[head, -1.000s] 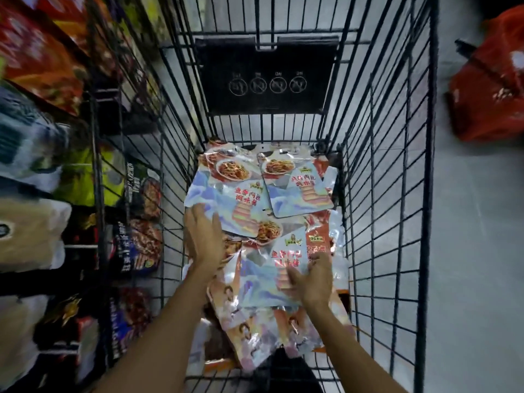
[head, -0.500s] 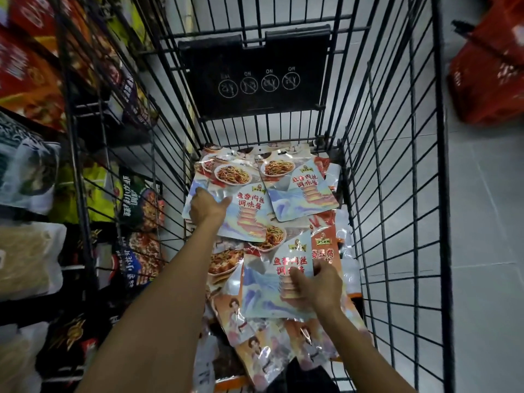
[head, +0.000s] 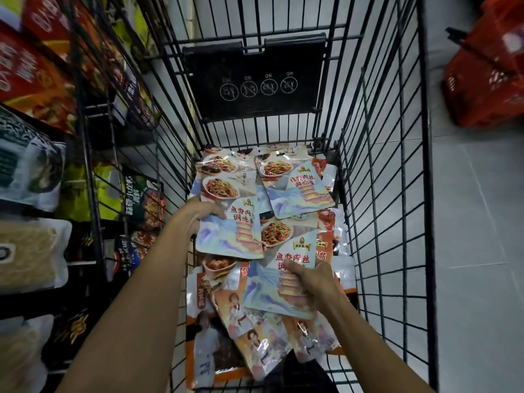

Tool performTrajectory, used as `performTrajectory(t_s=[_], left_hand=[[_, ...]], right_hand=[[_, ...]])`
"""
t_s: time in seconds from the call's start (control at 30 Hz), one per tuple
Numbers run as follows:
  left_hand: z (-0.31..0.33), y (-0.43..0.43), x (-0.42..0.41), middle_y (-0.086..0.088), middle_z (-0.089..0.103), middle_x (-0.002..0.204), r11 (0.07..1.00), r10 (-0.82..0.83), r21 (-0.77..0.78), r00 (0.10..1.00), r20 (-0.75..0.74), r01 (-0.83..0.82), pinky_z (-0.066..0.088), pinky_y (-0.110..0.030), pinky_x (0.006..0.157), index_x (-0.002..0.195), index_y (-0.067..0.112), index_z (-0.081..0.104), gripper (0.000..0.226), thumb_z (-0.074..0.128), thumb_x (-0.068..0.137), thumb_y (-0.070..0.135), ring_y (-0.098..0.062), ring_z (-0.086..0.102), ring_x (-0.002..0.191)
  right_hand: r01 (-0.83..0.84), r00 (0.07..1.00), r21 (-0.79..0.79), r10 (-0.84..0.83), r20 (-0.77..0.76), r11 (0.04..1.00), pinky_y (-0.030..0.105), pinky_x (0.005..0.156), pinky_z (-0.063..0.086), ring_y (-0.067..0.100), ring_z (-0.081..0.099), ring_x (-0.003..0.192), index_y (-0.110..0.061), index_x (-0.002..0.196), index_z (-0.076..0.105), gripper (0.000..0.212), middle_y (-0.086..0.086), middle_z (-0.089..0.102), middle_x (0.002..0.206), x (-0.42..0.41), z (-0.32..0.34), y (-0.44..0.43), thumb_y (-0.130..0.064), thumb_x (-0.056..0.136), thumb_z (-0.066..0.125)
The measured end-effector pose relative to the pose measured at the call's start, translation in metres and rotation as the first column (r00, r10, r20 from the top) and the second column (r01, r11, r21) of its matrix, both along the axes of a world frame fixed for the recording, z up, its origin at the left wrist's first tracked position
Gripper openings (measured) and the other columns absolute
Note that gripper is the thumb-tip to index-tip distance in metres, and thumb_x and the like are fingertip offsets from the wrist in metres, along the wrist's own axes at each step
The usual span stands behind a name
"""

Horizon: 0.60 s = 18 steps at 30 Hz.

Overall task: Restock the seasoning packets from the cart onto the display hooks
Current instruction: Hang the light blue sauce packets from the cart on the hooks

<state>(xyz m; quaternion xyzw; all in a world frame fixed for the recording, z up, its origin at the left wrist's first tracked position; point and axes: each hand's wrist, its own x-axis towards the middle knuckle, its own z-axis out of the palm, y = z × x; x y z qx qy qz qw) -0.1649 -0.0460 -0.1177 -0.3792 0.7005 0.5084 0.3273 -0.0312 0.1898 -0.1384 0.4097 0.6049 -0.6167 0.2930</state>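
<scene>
Black wire cart (head: 382,194): left hand (head: 198,214) grips the upper packet (head: 235,234), right hand (head: 312,282) the lower packet (head: 269,296), fingers (head: 293,265) curled round each.

Both hands are in the black wire shopping cart (head: 382,194). Left hand (head: 198,212) grips the left edge of a glossy pale-blue seasoning packet (head: 226,211) printed with a noodle dish, thumb on top. Right hand (head: 312,282) pinches a second same-print packet (head: 280,282) nearer the camera; the two packets overlap. A third same-print packet (head: 295,188) lies flat at the far end. Orange portrait-print packets (head: 249,333) are heaped beneath. A red plastic basket (head: 487,75) sits on the floor to the right.
</scene>
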Motion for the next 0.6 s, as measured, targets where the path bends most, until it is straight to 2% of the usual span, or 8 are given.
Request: performTrajectory(t_s=[0.1,0.2,0.27,0.33,0.37,0.47,0.5,0.6], left_hand=[[0.009,-0.005,0.024,-0.022,0.065,0.109,0.999,0.007,0.050,1.000,0.009,-0.008,0.051,-0.050,0.091,0.094,0.005,0.064,0.028,0.062,0.074,-0.015,-0.040,0.062,0.102],[0.014,-0.007,0.051,-0.023,0.064,0.115,0.989,0.110,0.111,0.988,-0.105,-0.099,0.045,-0.056,0.097,0.093,0.015,0.066,0.024,0.066,0.081,-0.005,-0.040,0.060,0.108],[0.027,-0.006,0.068,-0.025,0.064,0.115,0.980,0.168,0.132,0.975,-0.142,-0.150,0.044,-0.058,0.097,0.099,0.010,0.066,0.018,0.069,0.082,0.004,-0.041,0.060,0.108],[0.044,-0.006,0.083,-0.024,0.065,0.111,0.972,0.219,0.126,0.960,-0.176,-0.198,0.044,-0.058,0.097,0.102,0.000,0.065,0.024,0.071,0.082,0.011,-0.040,0.061,0.105],[0.056,-0.006,0.090,-0.022,0.067,0.105,0.970,0.236,0.115,0.947,-0.218,-0.216,0.047,-0.055,0.096,0.096,0.000,0.066,0.019,0.071,0.083,0.012,-0.038,0.062,0.101],[0.100,-0.009,0.114,-0.011,0.070,0.082,0.960,0.278,0.129,0.901,-0.332,-0.249,0.052,-0.039,0.077,0.079,0.006,0.066,0.009,0.069,0.083,0.014,-0.028,0.063,0.085],[0.117,-0.011,0.124,-0.012,0.069,0.082,0.954,0.298,0.144,0.880,-0.369,-0.263,0.051,-0.036,0.075,0.079,0.006,0.066,0.009,0.069,0.084,0.013,-0.027,0.063,0.084],[0.172,-0.021,0.152,-0.020,0.067,0.093,0.929,0.369,0.167,0.804,-0.466,-0.330,0.051,-0.043,0.082,0.086,0.003,0.067,0.010,0.069,0.083,0.013,-0.029,0.063,0.088]], right_hand=[[-0.012,0.999,0.002,0.012,-0.035,1.000,0.023,0.043,0.051,0.018,0.070,0.057,-0.008,0.087,0.066,0.012,0.006,0.073,0.072,0.002,0.007,0.003,-0.013,0.080,0.075],[-0.005,0.999,-0.019,0.004,-0.049,1.000,0.026,0.047,0.053,0.023,0.071,0.064,-0.004,0.094,0.065,0.013,0.013,0.073,0.084,0.005,0.016,0.009,-0.010,0.084,0.070],[-0.026,0.997,-0.040,0.022,-0.074,0.999,0.027,0.045,0.053,0.023,0.072,0.062,-0.004,0.095,0.064,0.013,0.011,0.074,0.079,0.007,0.028,0.013,-0.011,0.085,0.069],[-0.050,0.992,-0.043,0.045,-0.115,0.998,0.029,0.045,0.054,0.023,0.071,0.060,-0.004,0.092,0.064,0.011,0.011,0.073,0.077,0.007,0.044,0.016,-0.012,0.086,0.068],[-0.067,0.988,-0.036,0.061,-0.143,0.997,0.031,0.046,0.055,0.023,0.071,0.059,-0.004,0.091,0.063,0.010,0.013,0.073,0.078,0.006,0.054,0.016,-0.011,0.086,0.067],[-0.125,0.965,-0.031,0.114,-0.235,0.992,0.038,0.054,0.055,0.026,0.068,0.060,-0.001,0.091,0.061,0.013,0.014,0.070,0.077,0.002,0.088,0.012,-0.011,0.086,0.067],[-0.151,0.953,-0.031,0.137,-0.270,0.988,0.037,0.051,0.055,0.026,0.068,0.059,-0.001,0.091,0.062,0.015,0.012,0.071,0.075,0.001,0.102,0.010,-0.013,0.085,0.068],[-0.249,0.898,-0.025,0.221,-0.382,0.968,0.026,0.041,0.052,0.017,0.066,0.050,-0.003,0.082,0.064,0.021,0.003,0.070,0.062,-0.001,0.146,0.000,-0.020,0.079,0.074]])
